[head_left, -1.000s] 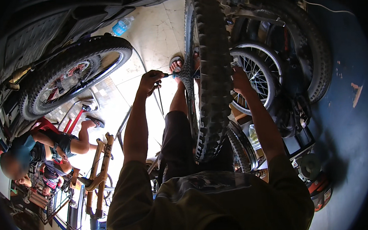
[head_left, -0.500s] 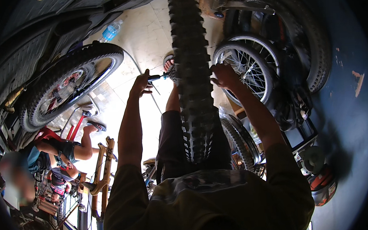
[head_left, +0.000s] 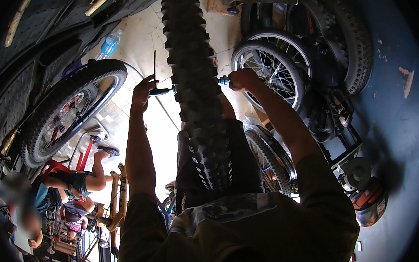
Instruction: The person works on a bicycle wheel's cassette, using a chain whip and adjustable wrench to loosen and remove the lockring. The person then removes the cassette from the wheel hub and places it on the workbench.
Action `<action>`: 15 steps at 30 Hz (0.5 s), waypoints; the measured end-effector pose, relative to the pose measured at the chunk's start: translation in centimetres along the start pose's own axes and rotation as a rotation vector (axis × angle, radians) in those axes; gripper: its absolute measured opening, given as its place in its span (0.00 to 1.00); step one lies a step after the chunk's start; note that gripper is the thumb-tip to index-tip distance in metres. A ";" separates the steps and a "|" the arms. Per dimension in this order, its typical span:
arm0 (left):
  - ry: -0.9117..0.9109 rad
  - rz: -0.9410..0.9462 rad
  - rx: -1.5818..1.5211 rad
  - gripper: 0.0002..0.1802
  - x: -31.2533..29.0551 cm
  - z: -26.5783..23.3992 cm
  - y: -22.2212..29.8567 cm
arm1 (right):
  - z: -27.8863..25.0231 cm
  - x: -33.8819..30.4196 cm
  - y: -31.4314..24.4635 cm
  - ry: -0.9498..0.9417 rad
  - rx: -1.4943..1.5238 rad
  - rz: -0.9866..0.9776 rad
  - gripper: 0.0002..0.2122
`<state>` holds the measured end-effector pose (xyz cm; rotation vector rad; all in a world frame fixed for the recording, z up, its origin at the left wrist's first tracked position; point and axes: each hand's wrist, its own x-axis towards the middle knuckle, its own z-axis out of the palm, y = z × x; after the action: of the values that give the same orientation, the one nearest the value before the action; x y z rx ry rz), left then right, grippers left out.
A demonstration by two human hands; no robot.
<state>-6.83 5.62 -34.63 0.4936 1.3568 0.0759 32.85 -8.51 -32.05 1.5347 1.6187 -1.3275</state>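
Observation:
A knobby black bicycle tyre on a wheel (head_left: 193, 64) stands upright before me, running down toward my lap. My left hand (head_left: 143, 93) is closed around a dark, lever-like tool (head_left: 158, 92) that points at the wheel's middle on the left. A thin dark rod (head_left: 155, 64) sticks up from this hand; whether it belongs to the tool I cannot tell. On the right side, a teal axle end (head_left: 223, 80) juts out past the tyre. My right hand (head_left: 243, 80) is closed at its outer tip. The tyre hides the hub between my hands.
Spoked wheels (head_left: 270, 72) and large tyres (head_left: 359, 69) lean at the right by a blue wall (head_left: 400, 119). Another knobby-tyred wheel (head_left: 73, 105) stands at the left, near a water bottle (head_left: 109, 44). A tan fork (head_left: 117, 199) and a seated person (head_left: 78, 182) are at lower left.
The wheel and both hands have shifted left in the view. The thin rod at my left hand now shows, pointing up. The teal axle end has come into sight by my right hand.

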 end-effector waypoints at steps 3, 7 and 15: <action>0.047 0.053 -0.009 0.32 -1.2 0.0 -0.1 | -0.2 -0.1 0.1 -0.046 -0.010 0.017 0.12; 0.038 -0.011 0.062 0.30 0.3 -0.7 -1.2 | -0.2 -0.1 0.5 -0.040 -0.015 -0.007 0.12; 0.177 0.193 0.120 0.32 1.2 3.8 4.9 | -2.7 -1.6 0.6 -0.065 -0.033 -0.035 0.14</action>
<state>-1.83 9.23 -33.35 0.7326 1.4897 0.2013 34.37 -6.80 -29.78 1.4359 1.6262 -1.3489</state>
